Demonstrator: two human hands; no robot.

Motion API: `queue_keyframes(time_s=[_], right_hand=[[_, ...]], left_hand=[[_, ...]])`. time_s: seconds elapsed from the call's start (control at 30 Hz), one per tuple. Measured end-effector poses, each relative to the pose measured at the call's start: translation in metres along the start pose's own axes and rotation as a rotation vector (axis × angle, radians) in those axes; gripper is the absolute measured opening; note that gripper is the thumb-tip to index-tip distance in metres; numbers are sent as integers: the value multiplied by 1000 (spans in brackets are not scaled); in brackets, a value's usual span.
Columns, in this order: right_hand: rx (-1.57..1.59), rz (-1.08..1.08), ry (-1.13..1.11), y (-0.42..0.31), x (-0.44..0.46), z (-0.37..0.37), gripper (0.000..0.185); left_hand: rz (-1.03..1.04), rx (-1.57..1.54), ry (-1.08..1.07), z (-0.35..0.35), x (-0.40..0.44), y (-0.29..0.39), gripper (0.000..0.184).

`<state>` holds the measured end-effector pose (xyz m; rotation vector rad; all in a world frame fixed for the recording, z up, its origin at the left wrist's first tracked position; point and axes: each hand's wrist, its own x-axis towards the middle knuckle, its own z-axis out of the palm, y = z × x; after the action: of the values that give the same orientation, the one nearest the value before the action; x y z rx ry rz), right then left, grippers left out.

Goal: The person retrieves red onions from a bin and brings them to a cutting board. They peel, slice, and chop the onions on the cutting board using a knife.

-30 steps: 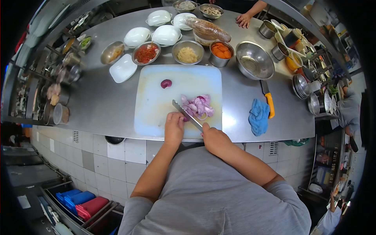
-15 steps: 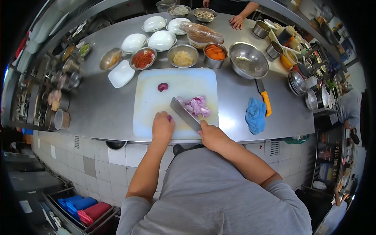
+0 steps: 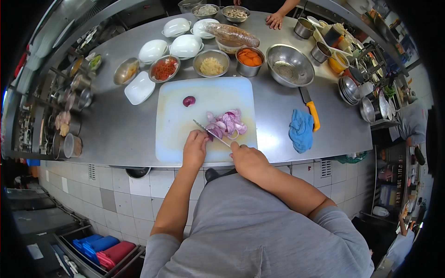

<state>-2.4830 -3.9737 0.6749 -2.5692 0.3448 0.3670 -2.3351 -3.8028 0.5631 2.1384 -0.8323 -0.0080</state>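
My right hand (image 3: 245, 158) is closed round the handle of a knife (image 3: 212, 133), its blade slanting up to the left over the white cutting board (image 3: 174, 125). Against the blade's near side, my left hand (image 3: 195, 144) pinches a small piece of red onion (image 3: 210, 136), mostly hidden by the fingers. Sliced red onion (image 3: 228, 122) lies in a loose pile just beyond the blade. A separate purple onion piece (image 3: 188, 101) rests on the board's upper left part.
Bowls of red strips (image 3: 164, 69), pale chopped food (image 3: 211, 66) and orange slices (image 3: 250, 58) stand behind the board. Right of it are an empty-handed yellow-handled knife (image 3: 314, 116), a blue cloth (image 3: 301, 131) and a steel bowl (image 3: 290, 66). A co-worker's hand (image 3: 275, 21) rests at the far edge.
My left hand first moved away from the knife with the onion piece, then came back beside the blade. The blade, seen broad half a second ago, now shows narrow. The camera view has shifted slightly.
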Motion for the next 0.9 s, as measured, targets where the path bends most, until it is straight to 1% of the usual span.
queue_keyframes(time_s=[0.03,0.1,0.2,0.3,0.4,0.5,0.6,0.7,0.8,0.9], right_hand=[[-2,0,0,-5,-6,-11,24],[-14,10,-26,-14,-19,-28,24],[-3,13,-39,-10,-19,-19,23],[16,27,-72,8,4,5,22],[-23,22,-34,-12,-13,-27,22],[1,55,-54,-10,-17,-20,19],[0,56,-87,6,1,4,20],[-30,38,-54,-12,-13,-24,20],[-7,37,-75,-1,-13,-10,18],[-13,54,-87,6,-3,-6,17]], left_hand=[[0,-1,1,2,0,-3,16],[69,8,48,6,-3,-7,16],[49,10,57,8,-5,-6,15],[70,18,91,11,-6,-7,15],[40,9,105,12,-10,-9,15],[25,5,94,13,-10,-8,15],[45,18,108,15,-11,-10,16],[60,3,109,15,-11,-13,16],[103,21,154,16,-10,-12,17],[79,3,148,15,-10,-10,16]])
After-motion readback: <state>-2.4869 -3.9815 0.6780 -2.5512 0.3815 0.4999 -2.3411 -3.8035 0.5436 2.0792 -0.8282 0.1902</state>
